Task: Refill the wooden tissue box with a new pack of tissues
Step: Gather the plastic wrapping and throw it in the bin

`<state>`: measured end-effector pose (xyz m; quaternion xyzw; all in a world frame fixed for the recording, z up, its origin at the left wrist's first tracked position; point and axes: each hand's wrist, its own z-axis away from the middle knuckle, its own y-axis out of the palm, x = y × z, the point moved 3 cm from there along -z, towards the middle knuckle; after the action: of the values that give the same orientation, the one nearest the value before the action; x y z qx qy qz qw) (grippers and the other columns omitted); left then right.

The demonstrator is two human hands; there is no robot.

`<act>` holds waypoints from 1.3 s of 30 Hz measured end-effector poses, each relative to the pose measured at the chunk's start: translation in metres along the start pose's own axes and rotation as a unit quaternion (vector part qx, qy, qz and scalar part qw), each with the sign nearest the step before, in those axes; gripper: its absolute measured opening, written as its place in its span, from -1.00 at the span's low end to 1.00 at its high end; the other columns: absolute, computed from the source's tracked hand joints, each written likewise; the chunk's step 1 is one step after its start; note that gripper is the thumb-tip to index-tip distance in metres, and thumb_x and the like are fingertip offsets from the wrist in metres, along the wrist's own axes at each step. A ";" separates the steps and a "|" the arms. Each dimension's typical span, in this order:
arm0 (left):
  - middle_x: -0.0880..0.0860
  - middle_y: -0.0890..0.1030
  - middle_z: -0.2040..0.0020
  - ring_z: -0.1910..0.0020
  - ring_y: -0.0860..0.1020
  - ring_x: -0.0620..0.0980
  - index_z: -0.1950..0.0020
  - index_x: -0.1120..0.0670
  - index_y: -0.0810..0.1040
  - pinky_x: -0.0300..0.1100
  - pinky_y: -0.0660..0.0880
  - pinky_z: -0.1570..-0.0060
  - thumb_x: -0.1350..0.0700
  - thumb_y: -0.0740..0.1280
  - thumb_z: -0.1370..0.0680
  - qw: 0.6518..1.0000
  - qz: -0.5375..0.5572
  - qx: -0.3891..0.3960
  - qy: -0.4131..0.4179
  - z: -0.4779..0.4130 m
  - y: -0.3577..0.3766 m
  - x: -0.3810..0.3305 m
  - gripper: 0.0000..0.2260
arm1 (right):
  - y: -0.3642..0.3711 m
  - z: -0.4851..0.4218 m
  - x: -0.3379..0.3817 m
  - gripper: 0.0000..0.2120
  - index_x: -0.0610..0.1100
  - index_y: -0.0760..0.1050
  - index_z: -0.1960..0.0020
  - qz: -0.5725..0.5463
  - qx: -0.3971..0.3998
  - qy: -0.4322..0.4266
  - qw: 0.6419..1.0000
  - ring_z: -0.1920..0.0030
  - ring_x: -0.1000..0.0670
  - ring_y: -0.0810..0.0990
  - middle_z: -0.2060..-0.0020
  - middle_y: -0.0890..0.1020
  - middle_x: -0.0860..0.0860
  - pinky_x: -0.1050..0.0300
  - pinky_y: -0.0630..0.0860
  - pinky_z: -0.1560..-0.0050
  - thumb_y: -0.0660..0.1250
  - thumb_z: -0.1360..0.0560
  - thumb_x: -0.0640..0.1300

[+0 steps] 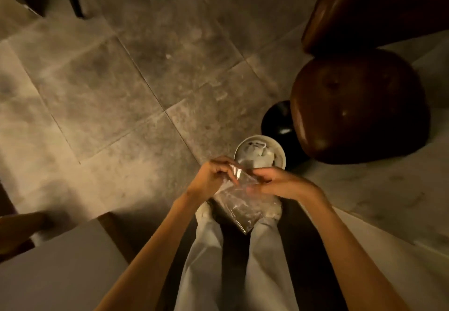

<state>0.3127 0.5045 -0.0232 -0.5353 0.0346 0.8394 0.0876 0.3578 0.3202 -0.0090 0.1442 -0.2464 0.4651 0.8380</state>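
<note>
I stand over a tiled floor and hold a clear plastic wrapper (239,204) in front of me with both hands. My left hand (213,176) pinches its upper left edge. My right hand (274,182) grips its upper right edge, fingers closed on the crinkled film. The wrapper hangs down toward my legs; I cannot tell whether tissues are inside it. Just beyond my hands stands a small round white bin (279,150) with crumpled white material inside. The wooden tissue box is not in view.
A brown leather pouf (359,106) and a larger brown seat (364,7) stand at the right, with a round black object (277,121) beside the bin. A white surface (60,269) lies at the lower left. Dark chair legs (75,0) stand at the top left.
</note>
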 end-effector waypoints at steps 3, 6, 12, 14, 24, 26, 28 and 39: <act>0.20 0.65 -0.08 -0.03 0.61 -0.03 0.01 0.31 0.66 -0.28 0.53 -0.09 0.58 0.14 -0.48 0.999 0.009 0.017 -0.046 -0.048 0.021 0.052 -0.65 | -0.013 -0.065 -0.047 -0.79 0.00 0.60 -0.02 0.196 -0.123 0.046 0.972 0.00 -0.07 0.65 0.03 0.69 -0.03 -0.02 0.58 0.01 0.42 -0.45 0.07; -0.21 0.69 0.16 0.06 0.62 -0.19 0.01 0.22 0.64 -0.30 0.51 -0.04 0.57 0.08 -0.44 0.983 0.082 -0.117 -0.119 -0.085 0.025 0.110 -0.57 | -0.028 -0.113 -0.087 -0.75 -0.05 0.50 -0.19 0.272 -0.312 0.051 0.909 -0.15 -0.11 0.58 -0.16 0.61 -0.05 0.03 0.51 0.00 0.33 -0.51 -0.17; 0.13 0.42 -0.37 -0.38 0.39 0.17 -0.47 0.08 0.31 0.06 0.40 -0.36 0.27 0.29 -0.55 0.957 -0.038 -0.120 -0.260 -0.144 0.053 0.219 -0.51 | -0.033 -0.207 -0.154 -0.59 -0.10 0.48 -0.24 0.361 -0.501 -0.021 0.786 -0.10 -0.17 0.55 -0.06 0.63 -0.14 -0.09 0.47 -0.08 0.32 -0.39 -0.22; 0.13 0.19 -0.54 -0.50 0.24 0.19 -0.59 0.04 0.06 0.09 0.30 -0.40 0.25 0.27 -0.59 0.957 -0.049 -0.091 -0.271 -0.162 0.060 0.249 -0.37 | -0.031 -0.237 -0.173 -0.50 -0.05 0.45 -0.35 0.417 -0.508 -0.001 0.754 -0.05 -0.18 0.52 -0.03 0.61 -0.13 -0.10 0.45 -0.04 0.30 -0.41 -0.13; 0.03 0.25 -0.46 -0.39 0.34 0.00 -0.53 -0.22 0.02 -0.02 0.48 -0.30 -0.18 0.30 -0.47 0.983 0.010 -0.057 -0.172 -0.186 0.074 0.292 -0.29 | 0.022 -0.318 -0.254 -0.19 -0.02 -0.05 -0.59 0.383 -0.403 0.033 0.831 -0.56 -0.30 -0.09 -0.57 -0.02 -0.22 -0.39 -0.03 -0.47 0.08 -0.49 0.33; -0.02 0.24 -0.46 -0.36 0.37 -0.07 -0.51 -0.26 0.01 -0.22 0.49 -0.24 -0.14 0.27 -0.59 0.985 0.003 -0.050 -0.166 -0.186 0.073 0.292 -0.41 | 0.023 -0.328 -0.270 -0.21 0.03 -0.10 -0.59 0.367 -0.374 0.038 0.851 -0.55 -0.34 -0.03 -0.57 0.01 -0.23 -0.44 0.04 -0.43 -0.04 -0.50 0.40; -0.01 0.19 -0.53 -0.48 0.28 0.02 -0.54 -0.32 -0.08 -0.02 0.41 -0.37 -0.33 0.31 -0.47 0.982 0.003 -0.043 -0.183 -0.183 0.070 0.296 -0.23 | 0.023 -0.337 -0.281 -0.23 0.07 -0.21 -0.58 0.368 -0.329 0.052 0.868 -0.54 -0.34 -0.05 -0.58 -0.03 -0.19 -0.45 0.06 -0.39 -0.22 -0.49 0.43; 0.08 0.10 -0.59 -0.54 0.18 0.21 -0.54 -0.29 -0.26 0.19 0.33 -0.42 0.19 0.32 -0.52 0.976 -0.071 -0.004 -0.208 -0.165 0.053 0.293 -0.11 | 0.010 -0.317 -0.240 -0.20 0.25 -0.01 -0.53 0.294 -0.298 0.129 0.899 -0.56 -0.19 -0.15 -0.58 -0.03 -0.01 -0.38 -0.27 -0.46 -0.26 -0.35 0.52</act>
<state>0.3295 0.4593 -0.3608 -0.3502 -0.0259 0.9242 0.1501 0.3309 0.3044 -0.4059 -0.2528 -0.2942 0.6099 0.6911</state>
